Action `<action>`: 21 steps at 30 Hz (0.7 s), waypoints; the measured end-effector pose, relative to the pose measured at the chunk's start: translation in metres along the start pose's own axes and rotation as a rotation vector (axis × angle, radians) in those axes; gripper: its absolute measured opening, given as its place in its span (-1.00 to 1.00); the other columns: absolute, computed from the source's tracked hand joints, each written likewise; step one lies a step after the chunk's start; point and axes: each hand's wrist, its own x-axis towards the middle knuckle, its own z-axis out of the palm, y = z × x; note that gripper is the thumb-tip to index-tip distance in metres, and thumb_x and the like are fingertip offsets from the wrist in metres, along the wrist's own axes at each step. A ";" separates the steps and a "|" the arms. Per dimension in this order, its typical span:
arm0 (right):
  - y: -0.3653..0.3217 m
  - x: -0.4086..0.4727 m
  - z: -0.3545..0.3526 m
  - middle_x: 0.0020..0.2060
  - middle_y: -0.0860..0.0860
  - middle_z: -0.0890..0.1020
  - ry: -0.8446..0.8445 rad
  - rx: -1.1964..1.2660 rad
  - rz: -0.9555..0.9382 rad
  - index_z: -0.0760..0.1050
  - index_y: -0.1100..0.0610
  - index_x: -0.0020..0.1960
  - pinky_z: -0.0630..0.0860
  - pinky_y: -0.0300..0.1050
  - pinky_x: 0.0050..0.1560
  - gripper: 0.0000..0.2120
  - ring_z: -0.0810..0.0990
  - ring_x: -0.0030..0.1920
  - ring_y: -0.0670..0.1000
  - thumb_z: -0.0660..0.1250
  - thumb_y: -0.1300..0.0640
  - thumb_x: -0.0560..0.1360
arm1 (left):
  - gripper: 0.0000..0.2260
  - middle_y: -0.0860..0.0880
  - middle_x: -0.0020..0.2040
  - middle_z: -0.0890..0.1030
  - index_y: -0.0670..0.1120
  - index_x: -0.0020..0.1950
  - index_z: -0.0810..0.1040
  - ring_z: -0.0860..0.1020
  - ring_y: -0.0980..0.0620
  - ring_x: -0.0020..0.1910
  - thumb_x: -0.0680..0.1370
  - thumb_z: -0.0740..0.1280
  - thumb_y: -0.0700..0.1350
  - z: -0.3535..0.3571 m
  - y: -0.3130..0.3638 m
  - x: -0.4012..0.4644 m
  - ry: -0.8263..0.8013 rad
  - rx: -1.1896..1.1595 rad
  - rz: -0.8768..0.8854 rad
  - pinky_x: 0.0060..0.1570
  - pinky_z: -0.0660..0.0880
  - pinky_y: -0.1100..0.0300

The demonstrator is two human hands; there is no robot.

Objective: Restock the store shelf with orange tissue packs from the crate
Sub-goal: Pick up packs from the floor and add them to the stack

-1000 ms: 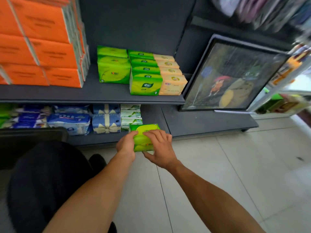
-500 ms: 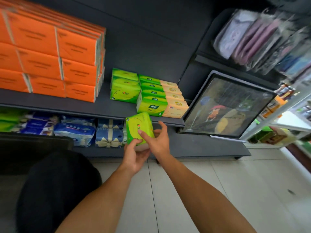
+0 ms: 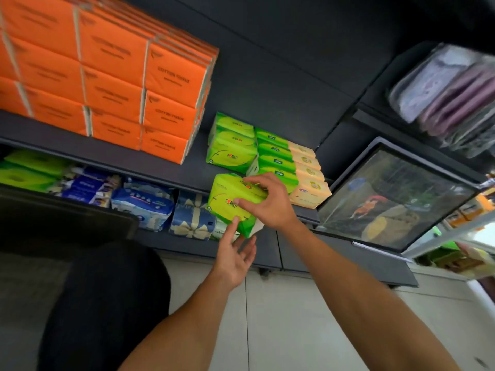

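Dark matte metal shelving fills the view, and its middle shelf (image 3: 107, 153) serves as the landmark. On that shelf, toward its left end, orange packs (image 3: 112, 76) stand stacked in flat-faced rectangular blocks, several rows high, with crisp paper-like wrapping and dark print. Further right along the same shelf sit softer, glossy green packs (image 3: 231, 148), pillowy in shape, with a row of pale cream packs (image 3: 308, 172) beside them at the shelf's right end.

Just in front of the shelf's edge, the right hand (image 3: 267, 202) grips a green pack (image 3: 230, 199) of the same shiny plastic film, thumb on its front face and fingers curled over its top; the pack is tilted. The left hand (image 3: 235, 258) is just below it, palm up and fingers loose, one fingertip touching the pack's lower corner.

Under the shelf, blue-and-white packs (image 3: 142, 207) and ribbon-printed blue packs (image 3: 192, 218) lie in crinkled wrap. Right of the shelf leans a framed picture (image 3: 396, 199) with a glossy face. Below the shelf to the left is a dark rounded shape, probably the person's knee (image 3: 107, 303), above pale smooth floor tiles (image 3: 294, 317).
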 end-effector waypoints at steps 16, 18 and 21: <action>0.004 0.077 0.021 0.02 0.04 0.50 -0.117 -0.105 -0.233 0.61 0.14 0.22 0.43 -0.26 0.16 -0.47 0.48 0.04 -0.08 0.61 -0.02 0.32 | -0.57 0.02 0.21 0.63 0.04 0.26 0.60 0.55 0.00 0.24 0.50 0.35 0.25 0.003 0.023 0.013 0.028 -0.075 0.036 0.17 0.42 0.14; 0.014 0.082 0.028 0.06 0.05 0.51 -0.196 -0.184 -0.246 0.59 0.13 0.25 0.49 -0.11 0.16 -0.46 0.52 0.07 -0.02 0.60 -0.04 0.34 | -0.59 0.01 0.21 0.63 0.04 0.26 0.60 0.55 0.00 0.24 0.51 0.35 0.23 0.003 0.024 0.014 0.040 -0.061 0.033 0.15 0.42 0.14; 0.021 0.089 0.029 0.13 0.06 0.54 -0.211 -0.351 -0.263 0.55 0.07 0.32 0.53 -0.03 0.10 -0.45 0.56 0.13 0.09 0.54 -0.07 0.39 | -0.60 0.02 0.21 0.63 0.05 0.28 0.58 0.56 0.01 0.22 0.53 0.35 0.21 0.001 0.026 0.017 0.057 -0.040 0.029 0.12 0.43 0.16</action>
